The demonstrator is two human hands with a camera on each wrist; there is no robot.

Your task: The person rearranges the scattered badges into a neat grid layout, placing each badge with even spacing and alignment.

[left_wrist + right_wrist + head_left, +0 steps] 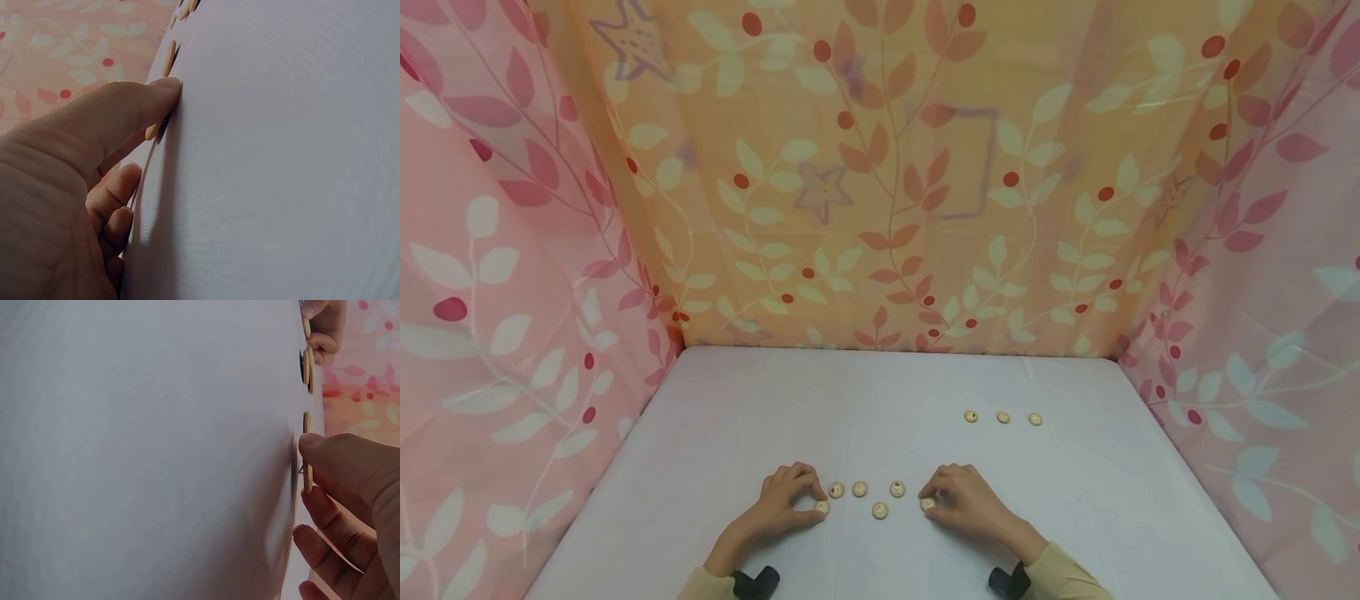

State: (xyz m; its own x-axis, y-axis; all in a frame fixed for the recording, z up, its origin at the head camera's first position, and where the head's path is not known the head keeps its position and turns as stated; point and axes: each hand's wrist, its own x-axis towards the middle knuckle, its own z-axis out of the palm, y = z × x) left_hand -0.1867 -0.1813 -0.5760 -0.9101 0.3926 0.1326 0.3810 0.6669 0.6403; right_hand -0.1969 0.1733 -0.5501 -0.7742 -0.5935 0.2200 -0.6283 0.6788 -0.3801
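My left hand [786, 498] pinches a small round wooden disc [822, 507] between thumb and fingers, low over the white table. In the left wrist view the thumb covers much of that disc [152, 132]. To the right, my right hand [966, 502] pinches another wooden disc [927, 503] at its edge. Seen edge-on in the right wrist view, this disc [308, 478] stands between thumb and index finger. Several similar discs with dark marks lie between the hands, among them a lower one [880, 510] and one near the right hand [897, 489].
Three more wooden discs [1003, 417] lie in a row farther back on the right of the white table [760, 408]. Leaf-patterned curtains [887, 250] hang along the table's back and both sides. A black strap piece shows at each wrist.
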